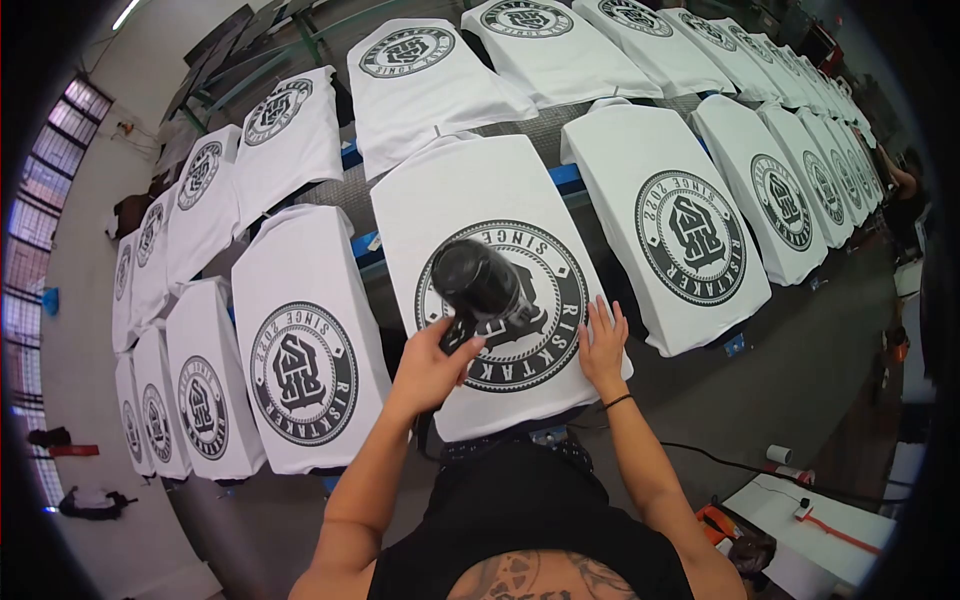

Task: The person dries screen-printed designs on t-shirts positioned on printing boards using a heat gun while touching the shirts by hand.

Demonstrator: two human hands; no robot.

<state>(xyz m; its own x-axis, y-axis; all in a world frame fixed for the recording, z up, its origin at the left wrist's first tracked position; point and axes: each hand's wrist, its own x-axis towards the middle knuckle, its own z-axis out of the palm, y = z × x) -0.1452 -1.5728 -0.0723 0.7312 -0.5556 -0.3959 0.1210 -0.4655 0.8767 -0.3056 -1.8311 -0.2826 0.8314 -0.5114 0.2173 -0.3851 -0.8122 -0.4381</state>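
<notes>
My left hand (432,370) is wrapped round the handle of a black hair dryer (470,275), which is over the round print of a white T-shirt (455,190). Stretched over a flat board in front of me, the shirt bears a dark badge reading "RISKTAKER SINCE 2022", partly covered by the dryer. At the shirt's right edge, my right hand (602,345) lies with its fingers stretched out on the cloth. A dark band circles that wrist.
Rows of similar printed shirts, such as one on the left (300,260) and one on the right (615,150), run along both sides and behind. A black cable (720,460) trails to the right, near a white table (800,520). Another person (905,190) stands at the far right.
</notes>
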